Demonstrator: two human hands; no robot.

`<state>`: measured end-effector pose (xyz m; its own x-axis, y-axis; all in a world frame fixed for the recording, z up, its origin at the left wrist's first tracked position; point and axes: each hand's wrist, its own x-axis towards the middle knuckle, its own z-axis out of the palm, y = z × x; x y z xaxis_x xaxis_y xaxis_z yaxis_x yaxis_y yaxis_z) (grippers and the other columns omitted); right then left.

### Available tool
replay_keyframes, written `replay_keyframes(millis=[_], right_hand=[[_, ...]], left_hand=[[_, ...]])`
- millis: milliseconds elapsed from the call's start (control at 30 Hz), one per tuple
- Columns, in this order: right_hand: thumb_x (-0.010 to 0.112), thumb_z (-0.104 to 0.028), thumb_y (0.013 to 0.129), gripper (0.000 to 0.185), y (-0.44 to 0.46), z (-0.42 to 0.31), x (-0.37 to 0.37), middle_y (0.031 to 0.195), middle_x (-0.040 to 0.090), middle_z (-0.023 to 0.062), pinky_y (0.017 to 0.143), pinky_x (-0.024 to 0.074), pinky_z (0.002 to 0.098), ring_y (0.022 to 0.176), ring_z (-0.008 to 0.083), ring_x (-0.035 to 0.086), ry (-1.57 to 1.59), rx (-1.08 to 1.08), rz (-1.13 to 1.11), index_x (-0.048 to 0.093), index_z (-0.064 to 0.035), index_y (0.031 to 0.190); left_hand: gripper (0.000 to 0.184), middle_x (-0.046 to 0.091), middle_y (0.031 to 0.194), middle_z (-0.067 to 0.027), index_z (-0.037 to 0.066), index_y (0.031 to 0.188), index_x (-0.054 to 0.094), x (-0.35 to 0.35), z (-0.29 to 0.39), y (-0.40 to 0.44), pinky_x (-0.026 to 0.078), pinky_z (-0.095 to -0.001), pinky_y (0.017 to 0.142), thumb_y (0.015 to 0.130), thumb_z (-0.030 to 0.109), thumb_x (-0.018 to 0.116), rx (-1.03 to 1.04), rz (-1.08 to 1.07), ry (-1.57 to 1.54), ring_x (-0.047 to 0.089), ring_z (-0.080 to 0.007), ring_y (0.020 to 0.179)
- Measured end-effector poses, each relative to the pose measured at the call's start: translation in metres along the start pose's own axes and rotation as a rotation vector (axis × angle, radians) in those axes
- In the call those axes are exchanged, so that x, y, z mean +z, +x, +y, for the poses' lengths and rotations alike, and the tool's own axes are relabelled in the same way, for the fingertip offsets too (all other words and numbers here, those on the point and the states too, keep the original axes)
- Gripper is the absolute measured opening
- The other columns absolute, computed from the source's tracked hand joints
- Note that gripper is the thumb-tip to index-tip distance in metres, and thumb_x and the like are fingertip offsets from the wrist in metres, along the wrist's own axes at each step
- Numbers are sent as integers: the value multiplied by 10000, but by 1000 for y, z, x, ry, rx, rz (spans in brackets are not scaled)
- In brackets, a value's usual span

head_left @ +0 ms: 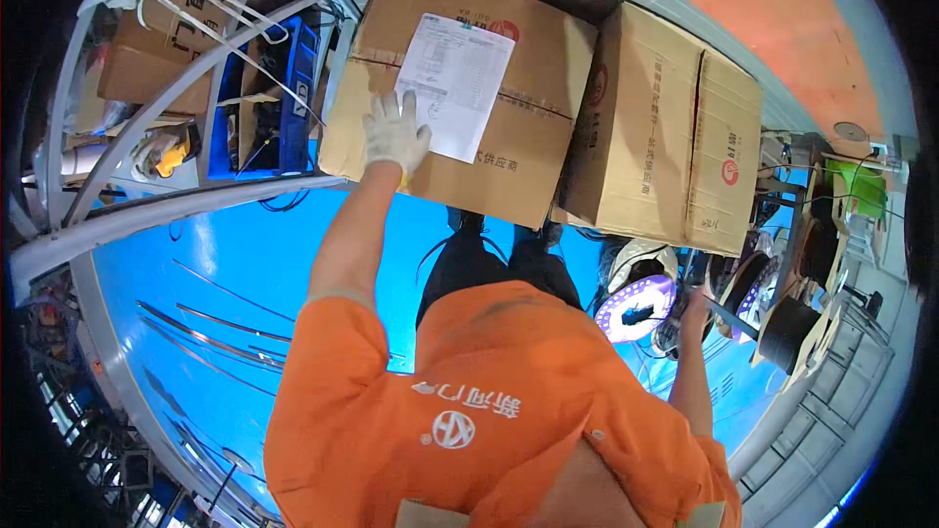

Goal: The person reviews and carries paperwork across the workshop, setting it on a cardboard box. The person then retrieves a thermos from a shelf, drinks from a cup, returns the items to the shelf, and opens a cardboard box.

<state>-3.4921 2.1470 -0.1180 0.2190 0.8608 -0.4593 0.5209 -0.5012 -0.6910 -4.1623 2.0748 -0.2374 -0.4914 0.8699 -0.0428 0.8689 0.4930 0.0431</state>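
My left hand, in a pale work glove, lies with its fingers spread on a large cardboard box. Its fingertips are at the left edge of a printed paper sheet lying on the box top. Down at my right side, my right hand is beside a purple-and-white reel and a dark flat bar. The fingers of that hand are small and mostly hidden, so I cannot make out whether they grip anything. A second cardboard box stands to the right of the first.
On the left, a metal rack holds a blue bin and cartons. Several black strips lie on the blue floor. Spools of black material stand at the right, near a green container.
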Motion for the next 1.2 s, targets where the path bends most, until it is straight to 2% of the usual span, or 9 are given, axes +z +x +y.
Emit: replay_keyframes(millis=[133,333,467,567,700,733,800,967,1200], right_hand=[[419,-459,1068,506,-62,33,2,794,627,87,679,450,356,720,204,552,-672,-320,-154,627,-19,928],[485,-363,1060,402,-94,-9,36,884,663,113,729,482,349,756,222,586,-631,-206,-219,659,-2,1082],[505,-346,1051,395,-72,-8,47,913,680,118,754,506,344,783,223,619,-498,-311,-177,662,6,1137],[529,-356,1033,415,-67,-1,51,956,705,161,779,514,375,835,281,647,-495,-245,-225,679,16,1139],[563,-371,1007,442,-46,27,65,988,722,185,794,525,390,875,314,671,-557,-158,-337,690,27,1151],[573,-376,999,448,-31,50,70,976,713,167,785,529,373,862,289,668,-613,-119,-380,683,28,1161],[594,-386,985,465,-9,83,73,952,697,131,767,535,340,837,238,661,-740,-24,-452,670,29,1180],[620,-437,935,519,2,68,92,968,738,219,757,528,418,845,358,688,-839,-358,-462,702,30,1146],[621,-386,950,437,-104,-36,177,900,701,152,725,533,402,769,280,646,-584,-325,-395,689,16,1109]], left_hand=[[664,457,1504,-178,165,1467,475,31,8,40,401,-569,934,883,467,563,111,38,-33,414,-431,1326],[604,470,1497,-138,178,1412,510,66,35,30,388,-552,937,888,475,556,-29,175,51,434,-368,1321],[569,498,1429,-143,141,1360,535,30,24,35,395,-534,947,876,436,580,25,-57,-168,450,-345,1283],[542,516,1365,-160,97,1321,548,10,27,-17,421,-504,935,858,371,610,44,177,-247,465,-356,1247],[547,552,1369,-223,24,1307,579,-21,10,-133,435,-500,1054,845,309,641,-190,0,-375,508,-428,1253],[522,560,1367,-230,34,1284,604,-7,3,-174,438,-482,1063,852,325,631,-226,158,-390,503,-426,1272],[466,614,1260,-213,33,1200,656,13,-28,-248,487,-496,959,853,338,595,-323,46,-321,561,-428,1161],[525,696,1250,-199,48,1176,723,52,-124,-400,519,-488,977,895,428,496,-1144,-514,-502,648,-416,1139],[587,710,1166,-210,30,1213,683,47,-215,-413,513,-475,905,924,490,463,-1027,-530,-840,651,-417,1049]])
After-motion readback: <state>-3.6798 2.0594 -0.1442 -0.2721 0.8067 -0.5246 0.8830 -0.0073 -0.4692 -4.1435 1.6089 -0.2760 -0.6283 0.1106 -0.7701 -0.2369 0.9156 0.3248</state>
